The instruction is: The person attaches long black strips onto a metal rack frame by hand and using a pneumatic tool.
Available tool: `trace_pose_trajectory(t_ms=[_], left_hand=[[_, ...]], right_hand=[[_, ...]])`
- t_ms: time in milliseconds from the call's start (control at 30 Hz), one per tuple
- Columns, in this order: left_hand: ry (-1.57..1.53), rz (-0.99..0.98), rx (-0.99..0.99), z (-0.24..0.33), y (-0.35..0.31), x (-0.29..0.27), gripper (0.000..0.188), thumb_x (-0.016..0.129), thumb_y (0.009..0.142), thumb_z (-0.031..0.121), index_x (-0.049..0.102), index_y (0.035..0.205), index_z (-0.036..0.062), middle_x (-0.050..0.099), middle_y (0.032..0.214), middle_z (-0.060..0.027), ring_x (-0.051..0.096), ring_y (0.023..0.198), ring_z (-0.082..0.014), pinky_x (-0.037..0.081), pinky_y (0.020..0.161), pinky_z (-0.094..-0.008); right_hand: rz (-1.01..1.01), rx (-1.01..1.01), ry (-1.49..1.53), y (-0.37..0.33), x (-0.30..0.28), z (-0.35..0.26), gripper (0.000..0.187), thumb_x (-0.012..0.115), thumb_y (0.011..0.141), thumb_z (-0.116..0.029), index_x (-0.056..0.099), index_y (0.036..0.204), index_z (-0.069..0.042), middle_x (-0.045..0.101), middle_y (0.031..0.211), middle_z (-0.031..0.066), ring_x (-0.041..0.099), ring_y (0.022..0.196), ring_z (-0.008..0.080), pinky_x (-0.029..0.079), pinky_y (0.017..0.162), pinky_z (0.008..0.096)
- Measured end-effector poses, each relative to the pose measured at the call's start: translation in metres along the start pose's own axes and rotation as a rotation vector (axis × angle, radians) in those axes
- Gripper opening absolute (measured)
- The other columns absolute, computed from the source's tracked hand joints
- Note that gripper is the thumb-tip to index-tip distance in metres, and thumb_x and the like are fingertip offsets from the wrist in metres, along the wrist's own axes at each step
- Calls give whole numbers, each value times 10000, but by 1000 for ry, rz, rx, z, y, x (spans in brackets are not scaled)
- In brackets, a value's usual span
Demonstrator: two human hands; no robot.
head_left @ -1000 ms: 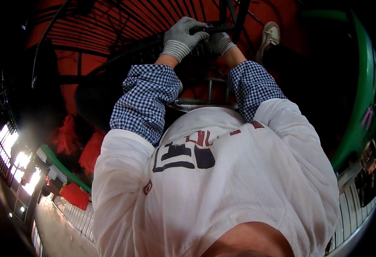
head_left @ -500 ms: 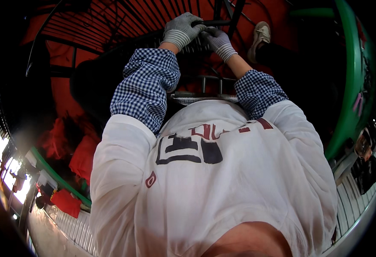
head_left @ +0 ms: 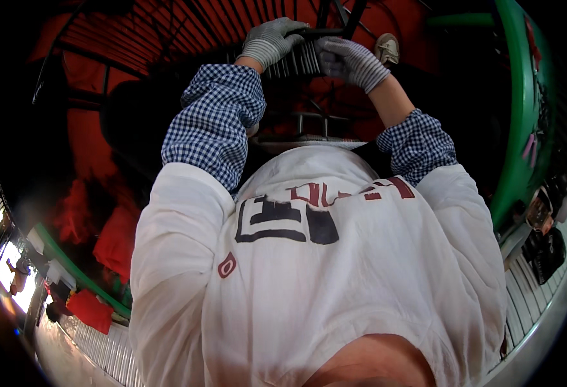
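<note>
Person in white shirt (head_left: 361, 284), checked sleeves (head_left: 215, 126) and striped gloves (head_left: 368, 72), both arms out over a black frame (head_left: 355, 18). Frame sits ahead of the person above a red floor (head_left: 84, 138); thin bars fan off to its far left, and a thick bar (head_left: 327, 31) runs along the near edge into the near right corner. Left hand (head_left: 270, 42) is at the left end of that bar, fingers together and pointing right, thumb apart below them; can't tell if it's pinching the bar or just resting on it. Right hand (head_left: 353, 61) is just below the near right corner, thumb side up by the bar, other fingers curled in; can't tell if anything is in them. Row of thin rods (head_left: 306, 59) shows between the hands, under the near edge. Pale shoe (head_left: 387, 48) on the floor, right of the corner. Dark rail (head_left: 325, 126) just ahead of the person's belly. Right side: big green rim (head_left: 521, 109), small pink thing (head_left: 528, 146) near its outer edge, black bundle (head_left: 546, 258) on a pale slatted surface (head_left: 527, 290). Left side: red cloth (head_left: 115, 242) inside another green rim (head_left: 77, 274), second red piece (head_left: 93, 311) outside it.
</note>
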State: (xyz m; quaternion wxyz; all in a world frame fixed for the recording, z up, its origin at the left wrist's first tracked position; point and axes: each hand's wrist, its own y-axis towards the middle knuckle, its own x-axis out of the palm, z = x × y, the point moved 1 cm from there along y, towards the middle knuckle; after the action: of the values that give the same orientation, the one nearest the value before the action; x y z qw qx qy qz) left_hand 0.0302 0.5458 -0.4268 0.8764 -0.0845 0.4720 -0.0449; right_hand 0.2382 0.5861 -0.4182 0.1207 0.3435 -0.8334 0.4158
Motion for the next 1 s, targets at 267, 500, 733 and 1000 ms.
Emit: trace_pose_trajectory(t_ms=[267, 500, 733, 1000], left_hand=[[135, -3, -46, 3, -1, -1, 417, 552, 951, 546, 698, 1217, 260, 729, 1134, 12, 703, 992, -204, 572, 869, -406], [154, -95, -84, 11, 5, -3, 482, 508, 956, 596, 686, 1243, 251, 734, 1123, -2, 704, 984, -193, 553, 892, -443], [68, -56, -101, 1, 4, 5, 490, 469, 963, 613, 713, 1198, 259, 743, 1050, -42, 713, 912, -234, 577, 779, -469], [140, -50, -107, 11, 7, 2, 454, 505, 966, 579, 668, 1256, 269, 712, 1135, -15, 695, 1001, -218, 578, 848, -451]], right_hand=[[-338, -234, 481, 2, 56, -75, 288, 556, 1027, -245, 669, 916, -5, 659, 780, 86, 626, 651, 191, 521, 595, 329], [317, 215, -829, 15, 13, -4, 416, 585, 999, -385, 635, 1271, -74, 715, 1035, 90, 692, 860, 186, 588, 766, 356], [516, -668, -1291, -6, 41, 4, 310, 663, 953, -237, 671, 1233, -106, 703, 1040, 120, 704, 850, 233, 587, 750, 322], [593, -475, -1693, 5, 30, -7, 352, 500, 1002, -258, 567, 1345, -294, 636, 1177, 86, 701, 938, 274, 593, 744, 439]])
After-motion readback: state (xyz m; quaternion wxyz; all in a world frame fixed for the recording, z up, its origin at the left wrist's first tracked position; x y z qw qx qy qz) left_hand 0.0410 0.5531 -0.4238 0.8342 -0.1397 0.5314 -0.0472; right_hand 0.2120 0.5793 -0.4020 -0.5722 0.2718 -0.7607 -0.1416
